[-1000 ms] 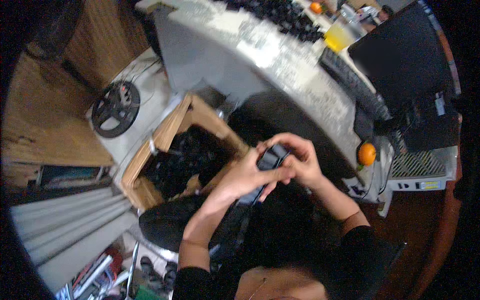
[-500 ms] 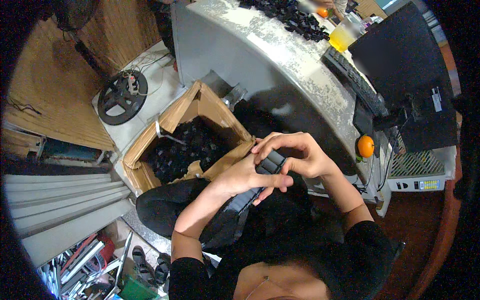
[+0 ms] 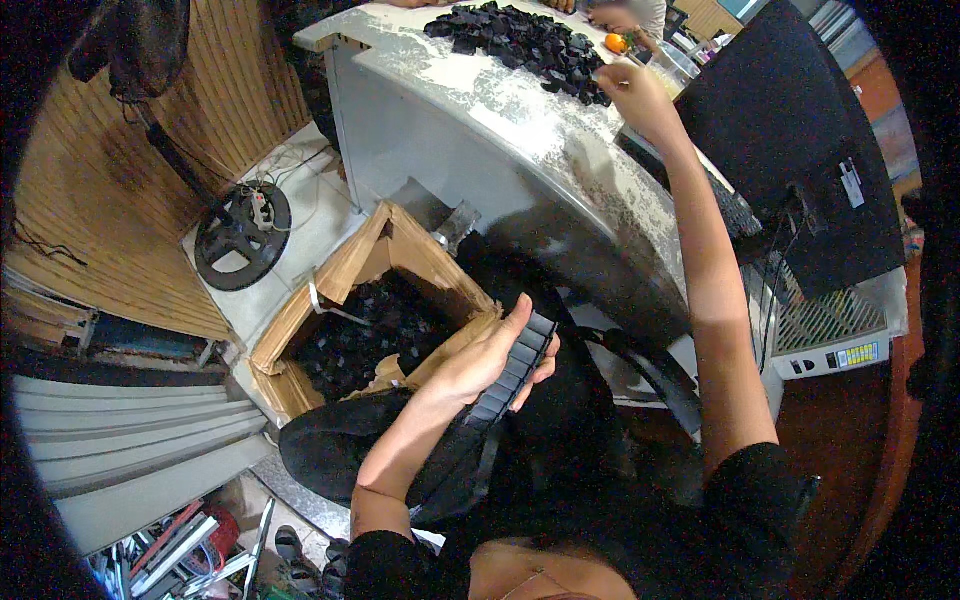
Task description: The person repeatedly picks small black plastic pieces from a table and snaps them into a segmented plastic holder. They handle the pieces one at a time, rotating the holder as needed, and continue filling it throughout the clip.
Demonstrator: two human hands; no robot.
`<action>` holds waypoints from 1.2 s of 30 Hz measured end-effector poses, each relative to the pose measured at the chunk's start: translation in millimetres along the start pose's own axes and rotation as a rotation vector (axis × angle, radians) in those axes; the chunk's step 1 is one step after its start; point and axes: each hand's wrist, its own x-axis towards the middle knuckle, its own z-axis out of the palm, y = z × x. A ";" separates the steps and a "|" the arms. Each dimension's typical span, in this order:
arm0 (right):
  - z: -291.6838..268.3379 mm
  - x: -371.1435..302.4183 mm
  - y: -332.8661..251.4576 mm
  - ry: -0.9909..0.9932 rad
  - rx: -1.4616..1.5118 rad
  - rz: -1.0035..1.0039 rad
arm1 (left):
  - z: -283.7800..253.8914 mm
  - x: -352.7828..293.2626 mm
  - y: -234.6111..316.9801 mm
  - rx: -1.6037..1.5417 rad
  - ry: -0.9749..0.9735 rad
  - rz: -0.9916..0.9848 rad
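My left hand [image 3: 493, 362] is closed round a row of black plastic pieces [image 3: 512, 374] stacked side by side, held above my lap. Its thumb lies along the top side of the row, and the fingertips come round from the other side. My right arm is stretched out over the desk [image 3: 590, 170]. There my right hand [image 3: 640, 100] is at the right end of a pile of small black plastic pieces [image 3: 520, 48], with fingers drawn together. Whether a piece is between those fingertips is too small to make out.
An open cardboard box [image 3: 445, 255] holding many black pieces stands left of my lap. On the desk are an orange [image 3: 616, 43], a monitor [image 3: 790, 150] and a keyboard [image 3: 735, 205]. Another person's hands show at the desk's far edge. A black reel [image 3: 205, 250] lies at left.
My right hand has left the row of pieces and gone up and away to the pile on the desk. My left hand alone keeps hold of the row, now more in sight.
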 end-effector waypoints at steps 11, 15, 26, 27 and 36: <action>67.7 73.0 55.0 0.050 -0.241 0.079 | -2.1 -3.0 5.9 0.004 -0.011 -0.003; 53.6 66.0 60.4 0.055 -0.132 0.219 | -1.7 -3.8 5.3 0.016 0.019 0.011; 13.5 -154.8 -72.0 -0.422 1.201 0.082 | -8.9 -6.8 8.7 -0.014 0.045 -0.028; 12.4 -166.0 -77.2 -0.404 1.202 0.091 | -8.9 -7.3 9.0 -0.002 0.067 -0.018; 30.8 -215.3 -93.7 -0.506 1.390 0.149 | -2.9 -11.0 11.8 -0.119 0.075 0.048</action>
